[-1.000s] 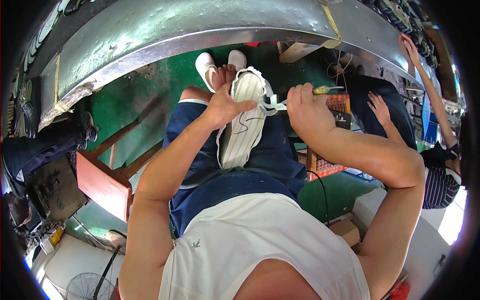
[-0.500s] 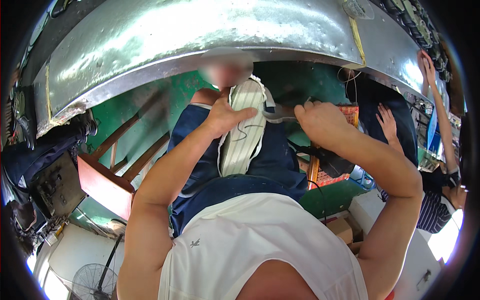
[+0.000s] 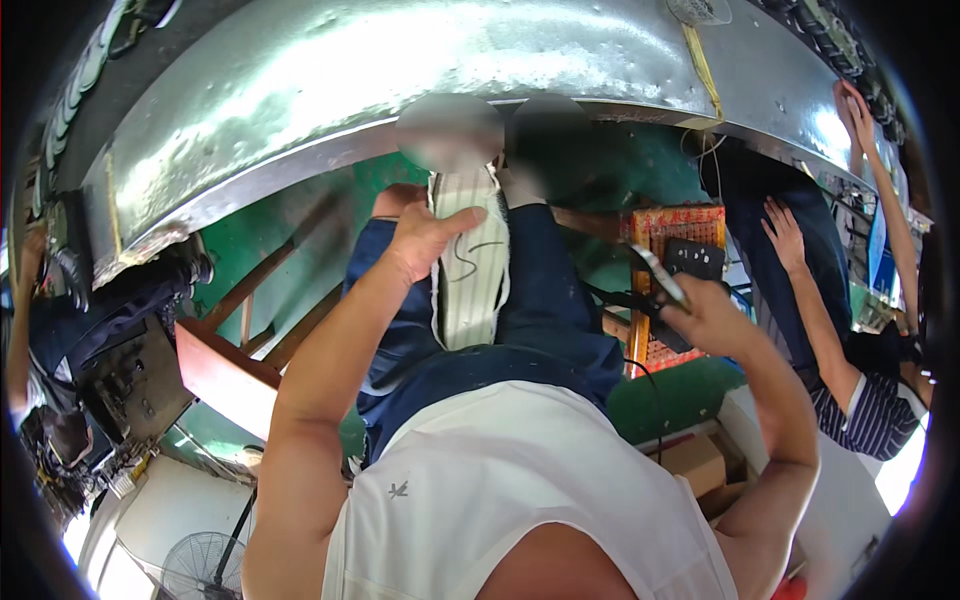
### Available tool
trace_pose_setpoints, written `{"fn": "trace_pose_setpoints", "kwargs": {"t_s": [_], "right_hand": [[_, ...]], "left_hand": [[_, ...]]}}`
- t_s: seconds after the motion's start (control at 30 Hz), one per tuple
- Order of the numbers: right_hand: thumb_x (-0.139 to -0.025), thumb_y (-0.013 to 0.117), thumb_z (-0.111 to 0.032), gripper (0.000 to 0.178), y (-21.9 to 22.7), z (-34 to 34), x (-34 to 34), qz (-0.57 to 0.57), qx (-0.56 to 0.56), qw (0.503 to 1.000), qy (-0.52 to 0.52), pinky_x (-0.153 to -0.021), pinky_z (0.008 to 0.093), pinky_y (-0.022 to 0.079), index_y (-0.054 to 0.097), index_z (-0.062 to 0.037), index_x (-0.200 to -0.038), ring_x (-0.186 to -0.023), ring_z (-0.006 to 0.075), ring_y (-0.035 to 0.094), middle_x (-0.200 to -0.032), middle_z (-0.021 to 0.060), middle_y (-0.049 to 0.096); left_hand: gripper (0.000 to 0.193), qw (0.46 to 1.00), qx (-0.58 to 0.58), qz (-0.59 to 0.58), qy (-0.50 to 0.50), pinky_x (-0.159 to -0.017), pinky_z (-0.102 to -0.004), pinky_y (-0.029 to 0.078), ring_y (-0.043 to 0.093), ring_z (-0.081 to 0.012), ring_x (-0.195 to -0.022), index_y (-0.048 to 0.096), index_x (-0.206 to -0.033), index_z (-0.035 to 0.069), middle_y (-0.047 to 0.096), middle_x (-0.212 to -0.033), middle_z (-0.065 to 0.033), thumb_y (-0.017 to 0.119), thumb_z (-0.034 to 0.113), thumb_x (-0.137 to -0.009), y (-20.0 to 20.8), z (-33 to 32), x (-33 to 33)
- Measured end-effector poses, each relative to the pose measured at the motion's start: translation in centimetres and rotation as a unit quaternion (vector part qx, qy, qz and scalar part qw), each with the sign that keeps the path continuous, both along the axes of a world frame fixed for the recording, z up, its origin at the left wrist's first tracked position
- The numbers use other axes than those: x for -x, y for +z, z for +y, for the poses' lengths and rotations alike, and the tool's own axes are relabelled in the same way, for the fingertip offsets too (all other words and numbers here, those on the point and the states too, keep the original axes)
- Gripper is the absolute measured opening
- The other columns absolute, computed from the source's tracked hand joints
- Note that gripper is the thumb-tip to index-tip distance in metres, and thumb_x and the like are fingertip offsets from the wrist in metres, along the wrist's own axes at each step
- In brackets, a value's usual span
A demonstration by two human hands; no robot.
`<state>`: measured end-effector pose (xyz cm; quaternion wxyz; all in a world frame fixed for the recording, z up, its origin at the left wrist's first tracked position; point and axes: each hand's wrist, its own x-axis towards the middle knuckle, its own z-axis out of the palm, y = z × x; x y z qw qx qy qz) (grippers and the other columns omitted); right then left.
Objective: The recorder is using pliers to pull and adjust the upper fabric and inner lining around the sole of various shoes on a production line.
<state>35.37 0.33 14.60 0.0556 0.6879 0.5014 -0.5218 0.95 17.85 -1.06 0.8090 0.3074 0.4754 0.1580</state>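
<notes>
Shoe (image 3: 468, 275) bottom-up on the lap, far end swallowed by blur, and the big change is on the right. A second ago the right hand (image 3: 705, 315) was up by the shoe's far right edge with a white strip stretched across to it. Now that hand has swung well clear, out to the right and nearer the body, and no strip shows in the gap. Can't tell if it was cut, pulled loose or just tucked out of sight.

The right hand is closed around a slim tool (image 3: 660, 270), light end pointing far and left, over by the red woven seat (image 3: 675, 225) with a flat black item (image 3: 695, 258) on it. It looks like a blade to me, but it's too small to swear to.

Left hand (image 3: 428, 240) is doing the same job as before: wrapped on the shoe's left side, thumb pressed across the striped face. The fingers underneath are hidden. The shoe itself has turned a bit, pointing straighter toward the metal counter (image 3: 300, 90) instead of leaning right.

What that means, imo: work on that edge is on pause right now, tool nowhere near the shoe, with one hand plus the navy-clad thighs (image 3: 550, 260) keeping it steady.
</notes>
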Motion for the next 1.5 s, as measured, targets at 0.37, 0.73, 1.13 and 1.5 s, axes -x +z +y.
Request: {"fn": "trace_pose_setpoints", "kwargs": {"t_s": [0.37,0.73,1.13,1.5], "right_hand": [[-0.095,0.06,-0.013,0.032,-3.1,-6.6,10.7,0.197,-0.028,0.965,-0.17,-0.069,0.0317,0.052,0.057,0.0049,-0.121,-0.074,0.0192,0.066,-0.087,0.0102,0.067],[-0.09,0.063,-0.005,0.056,-5.3,-5.8,20.9,0.096,-0.351,0.924,0.119,-0.106,0.0446,0.045,0.043,0.0103,-0.14,-0.122,0.0424,0.055,-0.13,0.0294,0.057],[-0.094,0.062,-0.02,0.022,-4.1,-3.4,22.6,0.073,-0.303,0.942,0.125,-0.075,0.05,0.052,0.059,0.0004,-0.102,-0.084,0.0409,0.066,-0.093,0.0217,0.068],[-0.097,0.063,-0.03,0.03,-7.6,0.5,21.7,0.276,-0.126,0.953,0.006,-0.061,0.0365,0.047,0.059,-0.0009,-0.09,-0.065,0.0227,0.06,-0.07,0.0097,0.062]], "left_hand": [[0.054,0.939,-0.173,-0.062,0.291,-0.096,-0.0375,0.052,0.064,-0.0211,-0.109,0.052,-0.131,0.003,0.064,-0.121,-0.0098,0.079,0.01,-0.085,8.5,-10.0,6.9],[0.047,0.971,-0.137,0.02,0.195,-0.092,-0.0342,0.052,0.065,-0.0196,-0.1,0.058,-0.122,-0.005,0.069,-0.11,-0.0126,0.08,0.018,-0.087,10.3,-13.9,14.9],[0.056,0.86,-0.34,0.299,-0.237,-0.092,-0.0319,0.048,0.06,-0.0183,-0.104,0.059,-0.124,-0.004,0.068,-0.109,-0.0132,0.08,0.03,-0.084,12.3,-10.6,15.8],[0.068,0.944,-0.25,0.16,-0.146,-0.095,-0.0324,0.05,0.064,-0.0203,-0.105,0.053,-0.137,-0.006,0.067,-0.119,-0.0172,0.08,0.027,-0.084,9.5,-8.1,15.0]]}}
